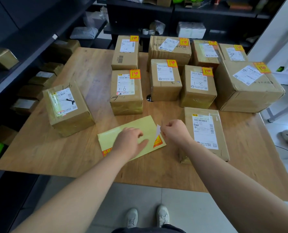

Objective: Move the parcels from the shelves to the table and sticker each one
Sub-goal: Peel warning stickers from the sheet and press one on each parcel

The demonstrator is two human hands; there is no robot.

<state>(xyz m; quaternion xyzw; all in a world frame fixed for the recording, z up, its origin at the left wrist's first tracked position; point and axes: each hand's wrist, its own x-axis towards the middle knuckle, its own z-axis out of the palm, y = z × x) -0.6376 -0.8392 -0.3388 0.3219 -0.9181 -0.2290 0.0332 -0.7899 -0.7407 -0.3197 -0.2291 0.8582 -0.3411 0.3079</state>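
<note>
A yellow sticker backing sheet (pixel 139 126) lies on the wooden table (pixel 39 148) near its front edge. My left hand (pixel 129 142) lies flat on the sheet, fingers spread. My right hand (pixel 174 130) pinches the lifted corner of an orange and yellow sticker (pixel 157 140), which is half peeled from the sheet's right end. A flat parcel (pixel 207 132) with no sticker lies just right of my right hand. Another parcel without a sticker (pixel 67 108) stands at the left. Several parcels with orange stickers, such as the one marked 1-9 (pixel 126 91), fill the table's far half.
Dark shelves (pixel 22 52) along the left hold more brown parcels (pixel 0 58). Shelving at the back (pixel 173 12) carries bags, tape rolls and white packs. One more sticker (pixel 106 152) remains at the sheet's left corner. My feet stand on the grey floor in front of the table.
</note>
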